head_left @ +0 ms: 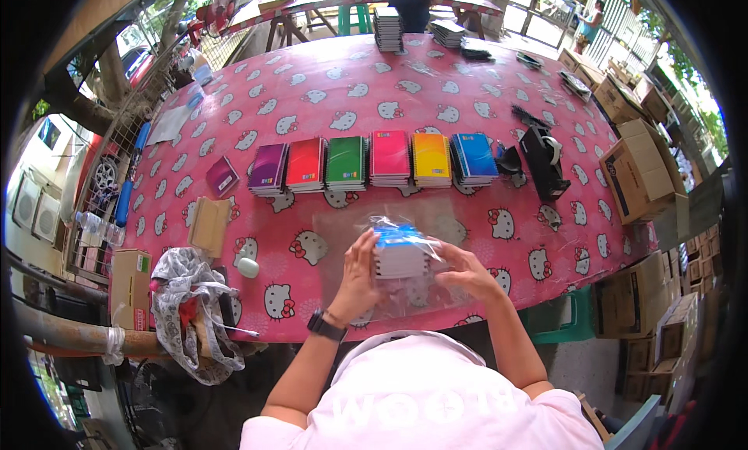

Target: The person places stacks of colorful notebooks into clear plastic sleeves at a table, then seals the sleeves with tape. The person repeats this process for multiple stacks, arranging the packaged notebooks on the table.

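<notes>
Head view. Left hand (360, 272): fingers upright, pressed flat against the left side of a stack of notebooks (400, 254). Right hand (465, 272): fingers spread, touching the stack's right side through a clear plastic bag (421, 290) around it. Stack: blue cover on top, between both sets of fingertips, long axis running left to right, both hands equally near, on the pink table (327, 91). Beyond the fingertips: row of coloured notebooks (370, 162); tape dispenser (543, 158) further right. Cardboard boxes (639, 169) at the right edge.
</notes>
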Demonstrator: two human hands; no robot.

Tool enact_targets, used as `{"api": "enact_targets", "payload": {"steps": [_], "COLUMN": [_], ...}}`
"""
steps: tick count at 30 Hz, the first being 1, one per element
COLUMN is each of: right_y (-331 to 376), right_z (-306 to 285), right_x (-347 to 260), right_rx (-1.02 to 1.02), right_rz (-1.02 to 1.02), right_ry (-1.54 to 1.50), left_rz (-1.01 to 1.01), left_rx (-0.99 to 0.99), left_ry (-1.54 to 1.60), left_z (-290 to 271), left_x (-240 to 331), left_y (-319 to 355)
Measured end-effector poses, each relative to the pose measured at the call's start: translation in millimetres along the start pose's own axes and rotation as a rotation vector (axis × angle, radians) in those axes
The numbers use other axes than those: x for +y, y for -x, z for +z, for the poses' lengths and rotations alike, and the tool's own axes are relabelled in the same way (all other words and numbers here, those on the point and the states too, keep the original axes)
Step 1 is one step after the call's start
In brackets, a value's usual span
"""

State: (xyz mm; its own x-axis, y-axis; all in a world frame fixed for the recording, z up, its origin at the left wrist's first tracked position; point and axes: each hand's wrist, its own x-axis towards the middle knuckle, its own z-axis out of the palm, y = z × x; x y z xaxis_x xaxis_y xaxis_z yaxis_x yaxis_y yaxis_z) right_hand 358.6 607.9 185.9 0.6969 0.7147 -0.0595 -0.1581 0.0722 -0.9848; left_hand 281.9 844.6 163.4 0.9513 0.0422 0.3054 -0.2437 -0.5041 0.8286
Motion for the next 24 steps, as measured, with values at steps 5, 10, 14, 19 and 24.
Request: {"api": "enact_targets", "payload": {"steps": [5, 10, 14, 19, 24], "right_y": [-30, -61, -61, -54, -49], "right_z": [10, -8, -10, -20, -6], "right_x": [-10, -53, -67, -50, -75], "right_rx": [0.412, 0.356, 0.311, 0.158, 0.169], "right_rz": [-0.173, -0.273, -0.47, -0.18, -0.368], "right_ry": [0.583, 0.743, 0.478, 0.662, -0.115], "left_rz": [0.042, -0.031, -0.168, -0.164, -0.067], "left_rx": [0.107, -0.052, -0.079, -0.048, 0.009], "left_ry": [0.097, 0.231, 0.506, 0.583, 0.538], "left_z": [26, 31, 38, 40, 47], "left_x": [-17, -12, -15, 6, -6], "left_y": [-38, -45, -32, -34, -32]}}
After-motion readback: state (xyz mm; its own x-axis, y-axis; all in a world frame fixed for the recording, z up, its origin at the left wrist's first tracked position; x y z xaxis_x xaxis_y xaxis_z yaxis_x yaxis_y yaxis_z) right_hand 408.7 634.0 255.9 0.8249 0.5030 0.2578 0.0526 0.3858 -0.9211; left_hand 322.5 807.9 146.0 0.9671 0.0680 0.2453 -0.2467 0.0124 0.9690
